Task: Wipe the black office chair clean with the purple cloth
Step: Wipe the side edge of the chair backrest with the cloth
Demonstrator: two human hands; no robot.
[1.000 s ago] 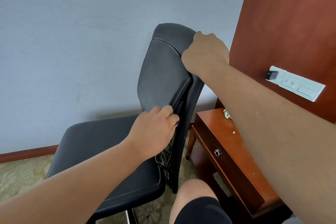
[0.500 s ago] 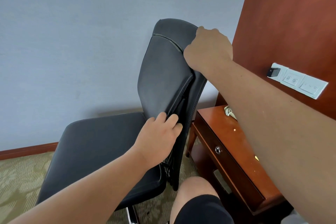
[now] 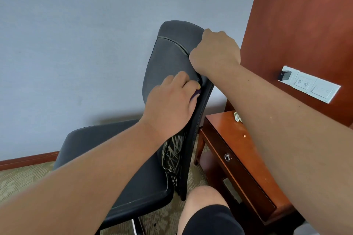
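The black office chair point(image 3: 168, 59) stands side-on before the grey wall, its seat point(image 3: 107, 149) to the left and its backrest upright. My right hand point(image 3: 214, 51) grips the backrest's upper side edge. My left hand point(image 3: 170, 105) lies against the side edge at mid height, holding the purple cloth point(image 3: 195, 95) against it. Only a small purple corner of the cloth shows under my fingers. A torn patch with pale threads shows low on the backrest's side.
A reddish wooden side table point(image 3: 235, 145) with a drawer knob stands right beside the chair's back. A wooden wall panel with white switch plates point(image 3: 309, 85) rises at right. My knee point(image 3: 206, 202) is at the bottom, over patterned carpet point(image 3: 21, 179).
My left hand has slid up the backrest's side edge from near the seat to mid height, and a bit of purple cloth now shows. My right hand has kept its grip.
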